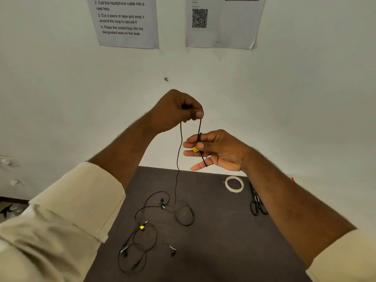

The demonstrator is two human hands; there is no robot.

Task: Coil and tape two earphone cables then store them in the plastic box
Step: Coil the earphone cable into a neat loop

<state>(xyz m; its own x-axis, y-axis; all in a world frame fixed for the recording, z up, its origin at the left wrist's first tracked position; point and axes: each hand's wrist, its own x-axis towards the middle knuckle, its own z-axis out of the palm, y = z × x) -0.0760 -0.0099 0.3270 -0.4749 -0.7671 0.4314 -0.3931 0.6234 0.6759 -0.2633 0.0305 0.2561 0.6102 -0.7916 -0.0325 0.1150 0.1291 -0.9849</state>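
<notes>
My left hand (pixel 179 110), raised above the desk, pinches a black earphone cable (pixel 180 143) between thumb and curled fingers. From that pinch the cable runs down to my right hand (pixel 213 150), whose fingers are held straight and slightly spread, with several turns of the cable looped around them; a small yellow tag (pixel 195 149) on the cable lies against those fingers. A second strand falls from my left hand to the dark desk (pixel 223 241), where it ends in loose curves with an earbud (pixel 162 203) beside them. The second earphone cable (pixel 138 247) lies uncoiled on the desk, nearer me and to the left, with its own yellow tag. A roll of clear tape (pixel 234 184) lies flat at the far right of the desk; black scissors (pixel 256 202) lie just beside it. Printed instruction sheets (pixel 126 21) hang on the wall behind.
</notes>
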